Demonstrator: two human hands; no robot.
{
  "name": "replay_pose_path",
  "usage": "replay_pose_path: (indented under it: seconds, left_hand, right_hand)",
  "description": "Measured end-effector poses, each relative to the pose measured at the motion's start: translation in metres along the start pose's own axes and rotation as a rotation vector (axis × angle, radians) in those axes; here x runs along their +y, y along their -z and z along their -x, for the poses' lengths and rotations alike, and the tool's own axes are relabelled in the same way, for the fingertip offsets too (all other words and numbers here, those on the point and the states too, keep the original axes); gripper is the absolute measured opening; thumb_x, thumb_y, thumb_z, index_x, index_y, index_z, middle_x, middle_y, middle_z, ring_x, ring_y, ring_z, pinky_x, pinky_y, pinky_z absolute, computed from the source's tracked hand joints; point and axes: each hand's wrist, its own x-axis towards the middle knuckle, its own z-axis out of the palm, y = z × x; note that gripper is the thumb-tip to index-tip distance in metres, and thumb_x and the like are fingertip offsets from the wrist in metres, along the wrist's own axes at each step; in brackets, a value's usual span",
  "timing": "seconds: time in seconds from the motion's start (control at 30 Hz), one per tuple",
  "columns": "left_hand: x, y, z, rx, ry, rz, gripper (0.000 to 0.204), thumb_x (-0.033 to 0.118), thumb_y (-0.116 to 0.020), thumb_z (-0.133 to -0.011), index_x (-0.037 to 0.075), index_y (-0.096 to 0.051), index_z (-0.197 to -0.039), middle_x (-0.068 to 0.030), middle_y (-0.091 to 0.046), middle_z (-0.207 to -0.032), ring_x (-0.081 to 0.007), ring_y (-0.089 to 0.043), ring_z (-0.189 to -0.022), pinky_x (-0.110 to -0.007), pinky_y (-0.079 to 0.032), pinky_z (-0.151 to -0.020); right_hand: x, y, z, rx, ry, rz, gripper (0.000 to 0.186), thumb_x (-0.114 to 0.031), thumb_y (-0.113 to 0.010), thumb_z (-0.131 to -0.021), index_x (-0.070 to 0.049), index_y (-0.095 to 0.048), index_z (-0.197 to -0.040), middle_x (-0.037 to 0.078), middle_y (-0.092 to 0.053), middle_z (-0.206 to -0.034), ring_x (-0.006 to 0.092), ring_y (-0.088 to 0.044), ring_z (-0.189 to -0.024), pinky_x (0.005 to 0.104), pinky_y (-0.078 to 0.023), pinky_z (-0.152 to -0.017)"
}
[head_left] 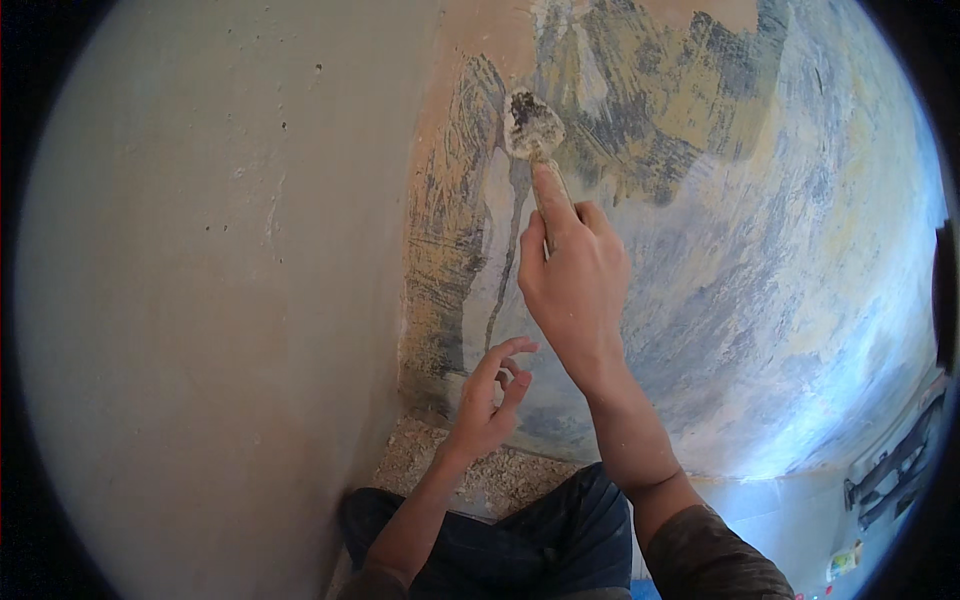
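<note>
Scraper: small, crusted blade up, the scraper (534,128) stands in front of the upper part of the patchy wall (680,330), near the corner; whether its edge meets the surface, I cannot tell.
Right hand: my right hand (580,285) is closed around the handle, one finger laid along it toward the blade.
Patchy wall: by my reading, the work is partway. Dark-and-yellow streaks (640,130) run above and right of the blade and down beside the corner, looking rubbed or scraped over.
Finished, perhaps: smooth tan patches show at the top, though I cannot say whether they are bared or newly covered.
Left over: a broad grey-white expanse fills the right and lower parts, uneven in colour, and seems to await attention.
Left hand: my left hand (490,405) holds nothing, fingers half curled, low before the same wall; contact is unclear.
Floor: pale crumbs (425,450) lie at the wall's foot, beyond my knees in dark trousers (560,530).
Plain wall: on my left, the plain wall (200,300) rises grey-beige, lightly pitted.
</note>
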Motion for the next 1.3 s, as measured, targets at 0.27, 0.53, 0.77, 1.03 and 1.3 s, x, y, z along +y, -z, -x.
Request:
replay_pose_path:
  seconds: [0.27,0.53,0.77,1.03,1.3]
  left_hand:
    - [-0.004,0.001,-0.001,0.041,-0.045,-0.016,0.035,0.015,-0.058,-0.101,0.001,-0.053,-0.133,-0.0099,-0.065,-0.126,-0.0129,-0.056,-0.083,-0.026,-0.044,-0.070]
    - [-0.003,0.002,-0.002,0.057,-0.055,-0.039,0.036,0.017,-0.059,-0.100,0.001,-0.054,-0.132,-0.0094,-0.065,-0.124,-0.0135,-0.057,-0.084,-0.027,-0.044,-0.071]
    - [0.000,0.006,-0.003,0.053,-0.077,-0.047,0.034,0.018,-0.058,-0.101,0.001,-0.054,-0.131,-0.0099,-0.066,-0.123,-0.0143,-0.058,-0.083,-0.028,-0.045,-0.071]
    - [-0.003,0.007,-0.003,0.068,-0.075,-0.056,0.034,0.017,-0.057,-0.101,0.000,-0.054,-0.130,-0.0102,-0.066,-0.123,-0.0142,-0.058,-0.082,-0.028,-0.045,-0.069]
    - [-0.006,0.007,-0.003,0.051,-0.071,-0.051,0.033,0.016,-0.058,-0.100,0.001,-0.055,-0.130,-0.0097,-0.066,-0.120,-0.0148,-0.058,-0.082,-0.028,-0.045,-0.069]
  right_hand:
    - [-0.006,-0.003,-0.004,-0.073,-0.043,0.018,0.046,-0.016,-0.060,-0.091,-0.008,-0.059,-0.136,0.025,-0.064,-0.096,0.0382,-0.068,-0.066,0.0458,-0.053,-0.055]
    - [-0.009,-0.016,-0.005,-0.044,-0.065,0.016,0.045,-0.014,-0.061,-0.091,-0.010,-0.060,-0.136,0.021,-0.062,-0.088,0.0364,-0.065,-0.066,0.0454,-0.051,-0.057]
    - [0.007,-0.009,0.008,-0.053,-0.059,-0.019,0.051,-0.016,-0.060,-0.091,-0.012,-0.052,-0.141,0.025,-0.064,-0.100,0.0407,-0.067,-0.068,0.0481,-0.054,-0.057]
    - [-0.007,-0.018,-0.004,-0.038,-0.062,-0.003,0.048,-0.016,-0.060,-0.092,-0.011,-0.055,-0.139,0.023,-0.064,-0.097,0.0386,-0.067,-0.066,0.0471,-0.053,-0.056]
    - [-0.005,-0.021,-0.004,-0.028,-0.072,0.019,0.049,-0.016,-0.060,-0.092,-0.009,-0.054,-0.140,0.024,-0.063,-0.098,0.0380,-0.067,-0.066,0.0471,-0.053,-0.055]
